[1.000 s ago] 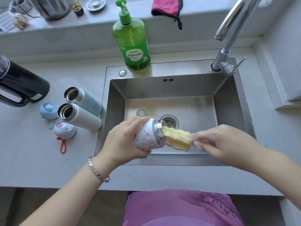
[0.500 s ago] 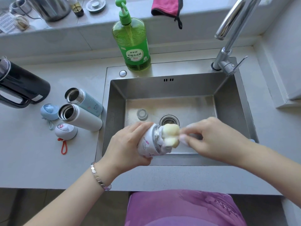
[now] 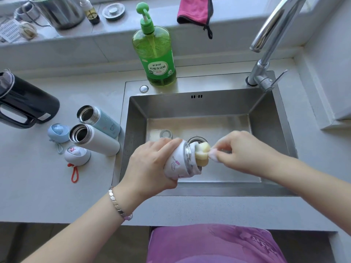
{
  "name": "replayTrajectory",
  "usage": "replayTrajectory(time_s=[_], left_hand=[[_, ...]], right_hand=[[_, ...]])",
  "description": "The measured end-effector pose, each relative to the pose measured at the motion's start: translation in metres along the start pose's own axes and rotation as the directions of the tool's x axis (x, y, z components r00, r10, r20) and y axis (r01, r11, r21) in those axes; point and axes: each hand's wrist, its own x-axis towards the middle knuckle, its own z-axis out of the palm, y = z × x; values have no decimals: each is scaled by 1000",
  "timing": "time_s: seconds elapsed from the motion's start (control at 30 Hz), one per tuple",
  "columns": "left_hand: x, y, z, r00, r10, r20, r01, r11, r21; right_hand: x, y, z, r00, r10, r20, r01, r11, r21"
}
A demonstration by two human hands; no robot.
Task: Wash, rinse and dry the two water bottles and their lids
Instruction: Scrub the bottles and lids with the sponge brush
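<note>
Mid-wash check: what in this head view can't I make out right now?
- Inside of the held bottle: head view, yellow sponge plugs its mouth.
- Its base: head view, left hand covers it.
- Sponge's outer end: head view, right hand covers it.
- Black kettle: head view, left edge cuts it off.

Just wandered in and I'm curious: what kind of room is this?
Most likely a home kitchen: a steel sink with a tap, a green pump bottle of dish soap on its rim, and a black kettle on the counter.
</note>
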Motion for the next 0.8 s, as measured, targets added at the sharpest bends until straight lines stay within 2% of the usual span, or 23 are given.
replayTrajectory(time_s=[0.1, 0.2, 0.33, 0.4, 0.53, 0.67, 0.7, 0.8], left_hand=[[1, -4, 0, 1000, -19, 11, 18, 999, 35], [-4, -1, 4, 999, -42, 29, 42, 999, 32], [-2, 0, -1, 997, -35, -65, 35, 999, -11], [-1, -2, -2, 997, -20, -79, 19, 1000, -19], [-7, 0, 8, 998, -61, -22, 59, 997, -52], [-17, -4, 19, 985, -168, 46, 173, 971, -162], [-20, -5, 20, 977, -201, 70, 211, 957, -200], [-24, -6, 19, 955, -275, 108, 294, 916, -272]], right_hand=[[-13, -10, 12, 999, -34, 26, 36, 998, -57], [-10, -17, 2, 994, -100, 31, 101, 995, -25], [3, -8, -15, 998, -25, 50, 18, 992, 128], [0, -6, -7, 998, 16, 68, -23, 994, 107], [-10, -16, 9, 993, 16, 113, -20, 999, 32], [-9, -19, -16, 949, 88, 301, -125, 987, 104], [-10, -18, -22, 943, 96, 320, -121, 991, 61], [-15, -16, -29, 947, 142, 288, -55, 955, -291]])
